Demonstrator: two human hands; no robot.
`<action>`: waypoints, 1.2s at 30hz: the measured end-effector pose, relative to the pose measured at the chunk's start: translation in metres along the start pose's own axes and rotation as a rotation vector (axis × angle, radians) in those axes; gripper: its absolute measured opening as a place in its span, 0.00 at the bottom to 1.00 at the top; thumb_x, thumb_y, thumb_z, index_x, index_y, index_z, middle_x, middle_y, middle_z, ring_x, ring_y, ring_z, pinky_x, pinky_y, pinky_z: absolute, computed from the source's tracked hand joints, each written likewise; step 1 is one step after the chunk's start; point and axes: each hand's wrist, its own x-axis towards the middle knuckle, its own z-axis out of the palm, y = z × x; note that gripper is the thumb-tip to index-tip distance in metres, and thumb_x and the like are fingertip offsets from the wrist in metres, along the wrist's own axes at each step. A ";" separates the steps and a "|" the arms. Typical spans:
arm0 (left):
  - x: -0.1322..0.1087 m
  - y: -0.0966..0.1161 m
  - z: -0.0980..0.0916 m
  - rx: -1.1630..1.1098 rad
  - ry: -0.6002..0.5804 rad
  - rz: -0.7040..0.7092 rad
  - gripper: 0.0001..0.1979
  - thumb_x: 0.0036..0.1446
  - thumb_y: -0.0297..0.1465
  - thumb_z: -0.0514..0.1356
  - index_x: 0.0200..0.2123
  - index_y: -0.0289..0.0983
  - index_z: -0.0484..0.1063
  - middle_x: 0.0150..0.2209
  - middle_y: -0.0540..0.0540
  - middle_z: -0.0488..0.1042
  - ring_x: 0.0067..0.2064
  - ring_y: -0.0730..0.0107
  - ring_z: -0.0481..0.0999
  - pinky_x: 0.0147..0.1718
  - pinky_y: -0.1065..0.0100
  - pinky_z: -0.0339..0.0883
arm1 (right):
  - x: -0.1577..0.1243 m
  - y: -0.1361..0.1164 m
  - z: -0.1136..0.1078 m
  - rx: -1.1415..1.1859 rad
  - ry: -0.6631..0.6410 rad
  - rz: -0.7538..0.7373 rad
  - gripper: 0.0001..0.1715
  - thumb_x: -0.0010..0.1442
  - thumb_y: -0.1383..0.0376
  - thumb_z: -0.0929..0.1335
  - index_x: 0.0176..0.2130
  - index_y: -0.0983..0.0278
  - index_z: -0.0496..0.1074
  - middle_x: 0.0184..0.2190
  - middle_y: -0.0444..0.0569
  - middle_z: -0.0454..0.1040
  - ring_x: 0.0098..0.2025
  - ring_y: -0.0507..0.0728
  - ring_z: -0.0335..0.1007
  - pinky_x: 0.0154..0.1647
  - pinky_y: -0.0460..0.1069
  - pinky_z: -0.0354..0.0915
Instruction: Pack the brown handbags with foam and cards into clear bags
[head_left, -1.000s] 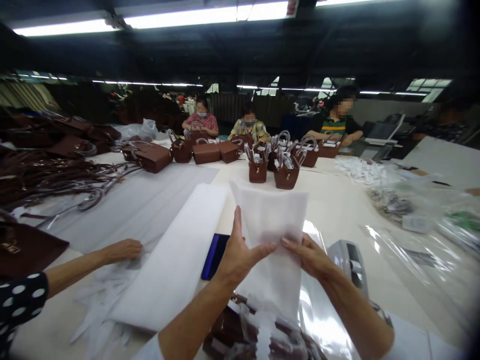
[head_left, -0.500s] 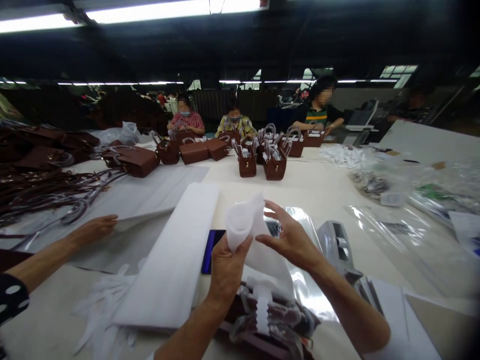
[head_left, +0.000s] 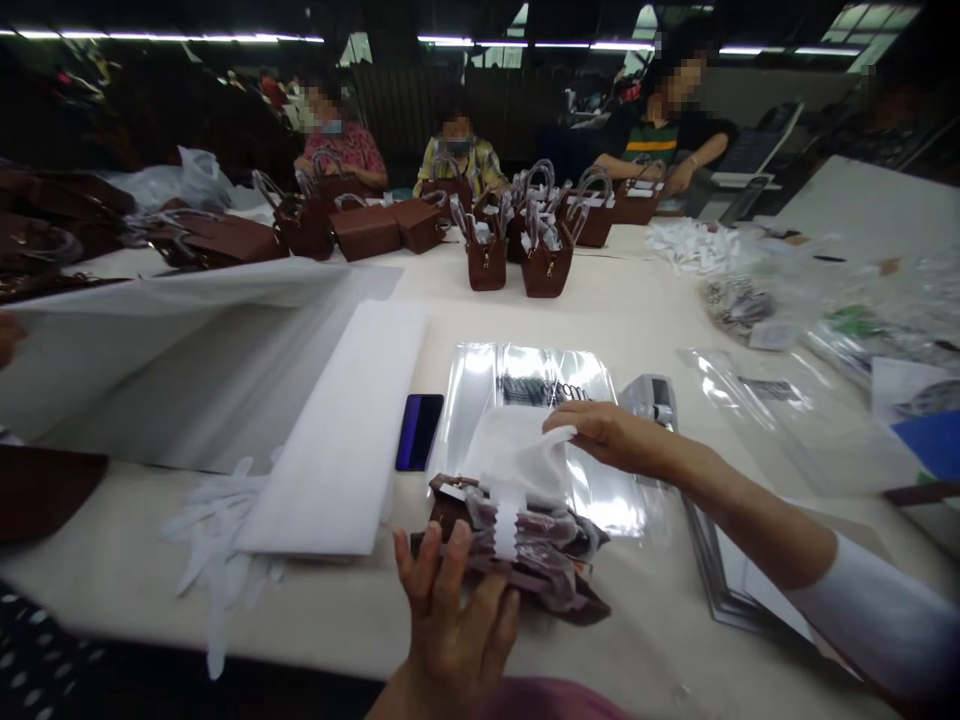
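Observation:
In front of me lies a brown handbag point(head_left: 450, 508) with its handles in clear plastic wrap and a white zigzag-edged strip point(head_left: 506, 530) across them. My left hand point(head_left: 457, 620) rests at the bag's near side, fingers spread and holding nothing. At the far side of the bag, my right hand point(head_left: 611, 435) grips the curled edge of a white foam sheet point(head_left: 502, 440). That sheet runs down to the bag's top. Beneath it is a shiny clear plastic bag point(head_left: 472, 375) with dark print.
Left of the handbag are a phone point(head_left: 420, 432), a stack of white foam sheets point(head_left: 337, 430) and loose white strips point(head_left: 214, 560). A tape dispenser point(head_left: 651, 398) stands right. More brown handbags point(head_left: 547, 268) and co-workers point(head_left: 461, 165) are across the table.
My left hand has let go of the rolled white foam and come down to the handbag. The foam has unrolled, its edge now in my right hand. A co-worker's hand moved left, lifting a grey sheet.

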 end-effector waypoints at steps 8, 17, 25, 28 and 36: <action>0.001 0.002 0.033 0.140 -0.013 -0.166 0.30 0.50 0.33 0.61 0.55 0.30 0.58 0.63 0.28 0.38 0.62 0.39 0.45 0.54 0.46 0.50 | -0.005 -0.011 0.026 -0.508 -0.102 -0.255 0.12 0.59 0.77 0.59 0.40 0.64 0.64 0.35 0.50 0.66 0.36 0.54 0.60 0.24 0.45 0.58; 0.021 0.015 0.040 0.004 -0.021 -0.368 0.32 0.45 0.37 0.64 0.52 0.31 0.60 0.62 0.29 0.40 0.61 0.41 0.49 0.54 0.44 0.51 | 0.011 -0.026 0.033 -0.483 -0.133 -0.396 0.08 0.62 0.70 0.59 0.39 0.65 0.66 0.34 0.51 0.69 0.40 0.55 0.62 0.30 0.48 0.64; 0.022 0.007 0.045 -0.074 0.022 -0.374 0.17 0.52 0.28 0.58 0.48 0.36 0.66 0.60 0.36 0.50 0.59 0.49 0.55 0.53 0.48 0.56 | -0.060 -0.045 0.052 -0.051 0.302 0.081 0.47 0.50 0.47 0.67 0.61 0.65 0.50 0.56 0.59 0.58 0.57 0.66 0.55 0.55 0.62 0.57; 0.022 0.003 0.047 -0.078 0.019 -0.352 0.20 0.52 0.29 0.59 0.50 0.38 0.64 0.61 0.37 0.50 0.60 0.48 0.53 0.55 0.48 0.53 | -0.080 -0.059 0.091 -0.050 0.265 0.251 0.62 0.40 0.42 0.70 0.62 0.67 0.43 0.56 0.63 0.58 0.57 0.70 0.55 0.54 0.65 0.56; 0.022 0.006 0.037 -0.018 -0.058 -0.268 0.21 0.53 0.32 0.59 0.51 0.35 0.63 0.63 0.35 0.42 0.63 0.40 0.42 0.56 0.42 0.45 | -0.069 -0.055 0.151 -0.095 0.537 0.388 0.20 0.52 0.59 0.67 0.45 0.61 0.63 0.42 0.53 0.70 0.45 0.62 0.66 0.44 0.58 0.62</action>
